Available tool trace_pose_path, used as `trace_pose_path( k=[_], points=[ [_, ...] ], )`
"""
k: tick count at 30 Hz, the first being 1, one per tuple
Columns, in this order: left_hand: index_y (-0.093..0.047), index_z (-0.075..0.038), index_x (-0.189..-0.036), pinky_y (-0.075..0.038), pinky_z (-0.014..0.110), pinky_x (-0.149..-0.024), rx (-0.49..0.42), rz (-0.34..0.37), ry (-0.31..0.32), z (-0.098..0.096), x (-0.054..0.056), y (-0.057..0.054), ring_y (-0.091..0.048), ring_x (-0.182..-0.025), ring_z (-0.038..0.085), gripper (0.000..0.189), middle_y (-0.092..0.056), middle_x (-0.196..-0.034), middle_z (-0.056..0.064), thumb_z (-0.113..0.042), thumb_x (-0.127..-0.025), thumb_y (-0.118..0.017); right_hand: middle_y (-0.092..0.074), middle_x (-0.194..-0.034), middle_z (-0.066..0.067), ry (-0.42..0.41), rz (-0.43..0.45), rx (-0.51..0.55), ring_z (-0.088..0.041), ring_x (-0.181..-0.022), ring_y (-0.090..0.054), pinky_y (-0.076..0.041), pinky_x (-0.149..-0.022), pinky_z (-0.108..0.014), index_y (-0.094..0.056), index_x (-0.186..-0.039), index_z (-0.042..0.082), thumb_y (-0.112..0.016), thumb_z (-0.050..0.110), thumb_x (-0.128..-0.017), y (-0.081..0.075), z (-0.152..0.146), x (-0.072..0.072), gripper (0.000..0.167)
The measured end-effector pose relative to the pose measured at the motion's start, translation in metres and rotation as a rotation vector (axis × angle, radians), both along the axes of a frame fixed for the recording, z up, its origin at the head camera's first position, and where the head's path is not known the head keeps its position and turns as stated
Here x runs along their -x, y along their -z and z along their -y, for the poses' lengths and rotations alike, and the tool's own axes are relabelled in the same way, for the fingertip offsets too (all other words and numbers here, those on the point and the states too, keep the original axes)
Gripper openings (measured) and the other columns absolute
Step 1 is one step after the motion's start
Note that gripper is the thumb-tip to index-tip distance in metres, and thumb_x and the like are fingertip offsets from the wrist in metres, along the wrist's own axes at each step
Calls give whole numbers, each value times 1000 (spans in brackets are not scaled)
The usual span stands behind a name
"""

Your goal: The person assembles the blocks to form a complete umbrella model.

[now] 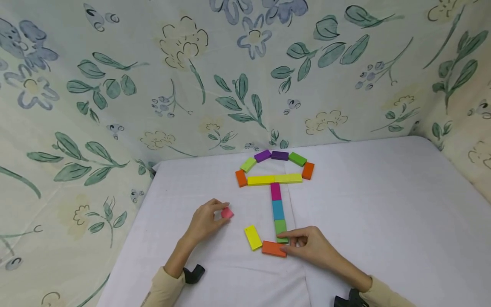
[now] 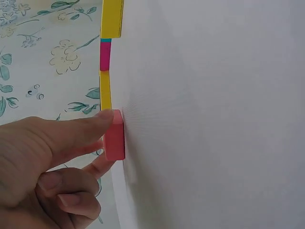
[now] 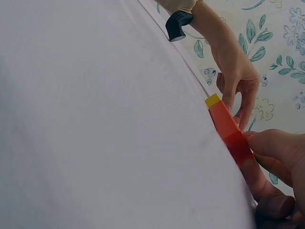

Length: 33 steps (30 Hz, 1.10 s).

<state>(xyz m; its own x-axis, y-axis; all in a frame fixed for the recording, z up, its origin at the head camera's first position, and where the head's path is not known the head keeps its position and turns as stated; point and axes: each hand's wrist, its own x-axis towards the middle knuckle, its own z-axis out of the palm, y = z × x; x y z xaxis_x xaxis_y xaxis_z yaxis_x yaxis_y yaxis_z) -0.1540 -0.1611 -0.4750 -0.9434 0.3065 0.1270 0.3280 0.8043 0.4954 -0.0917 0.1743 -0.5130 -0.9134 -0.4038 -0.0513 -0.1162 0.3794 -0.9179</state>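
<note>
My left hand (image 1: 207, 219) pinches a small pink block (image 1: 227, 212) between thumb and fingers, left of the row of blocks. In the left wrist view the pink block (image 2: 114, 136) stands on end, close over the white cloth. My right hand (image 1: 314, 247) grips the right end of an orange block (image 1: 273, 249) with its thumb, while its index finger reaches onto the green block (image 1: 281, 228) just behind. A yellow block (image 1: 252, 237) lies slanted at the orange block's left end. Beyond the green block, a blue block (image 1: 278, 209) and a magenta block (image 1: 275, 191) continue the straight column.
Two yellow blocks (image 1: 261, 180) lie end to end across the column's top. Above them arches a curve of orange, green and purple blocks (image 1: 280, 155). The white-covered table (image 1: 368, 204) meets a floral cloth (image 1: 245, 85) behind and at the sides.
</note>
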Motion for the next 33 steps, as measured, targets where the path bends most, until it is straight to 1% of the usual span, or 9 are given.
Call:
trace_pose_path(
  k=[3,5,10,13,20,28,33],
  points=[
    [-74,-3,-124,-57,32,-75,6,-9,-13,-2,0,1,-68,-92,21,45,-74,-111,11,-11,-82,-88,-64,-72,5,-3,-9,4,-1,-52,-43,-31,-48,-17,-82,-110,21,-86,32,-85,0,0,1,28],
    [-75,-2,-123,-59,34,-76,-6,-10,-17,-4,1,1,-69,-94,21,44,-75,-112,11,-9,-81,-88,-64,-72,5,-4,-12,5,0,-52,-43,-31,-48,-17,-82,-110,21,-86,32,-85,0,0,1,28],
    [-78,-4,-116,-57,29,-76,-44,16,12,-9,2,0,-68,-97,21,35,-75,-111,8,-8,-82,-87,-64,-72,6,-5,-12,5,0,-52,-43,-31,-47,-17,-82,-110,20,-86,32,-85,1,0,1,28],
    [-80,-6,-113,-55,27,-76,-46,18,30,-10,1,0,-67,-96,21,31,-74,-110,7,-9,-83,-87,-64,-72,6,-5,-11,5,0,-52,-42,-30,-47,-17,-82,-110,20,-86,33,-85,1,0,1,29],
    [-81,-6,-109,-50,24,-71,-34,-27,33,-13,-1,-1,-65,-87,20,29,-73,-102,6,-11,-82,-88,-64,-71,6,-1,-9,-5,0,-52,-42,-30,-47,-16,-82,-110,21,-86,33,-84,1,0,0,28],
    [-80,-6,-108,-51,23,-71,-63,-40,110,-31,-4,-1,-64,-86,19,27,-72,-101,6,-13,-83,-87,-64,-71,6,2,-13,1,0,-51,-42,-30,-47,-17,-82,-110,22,-86,33,-85,0,-2,0,28],
    [-80,-6,-109,-52,26,-74,-17,-24,131,-38,-5,1,-64,-85,18,29,-72,-100,5,-16,-83,-87,-64,-72,6,-3,-1,-1,0,-52,-42,-31,-47,-17,-82,-111,21,-86,33,-85,-1,-1,0,28]
  ],
)
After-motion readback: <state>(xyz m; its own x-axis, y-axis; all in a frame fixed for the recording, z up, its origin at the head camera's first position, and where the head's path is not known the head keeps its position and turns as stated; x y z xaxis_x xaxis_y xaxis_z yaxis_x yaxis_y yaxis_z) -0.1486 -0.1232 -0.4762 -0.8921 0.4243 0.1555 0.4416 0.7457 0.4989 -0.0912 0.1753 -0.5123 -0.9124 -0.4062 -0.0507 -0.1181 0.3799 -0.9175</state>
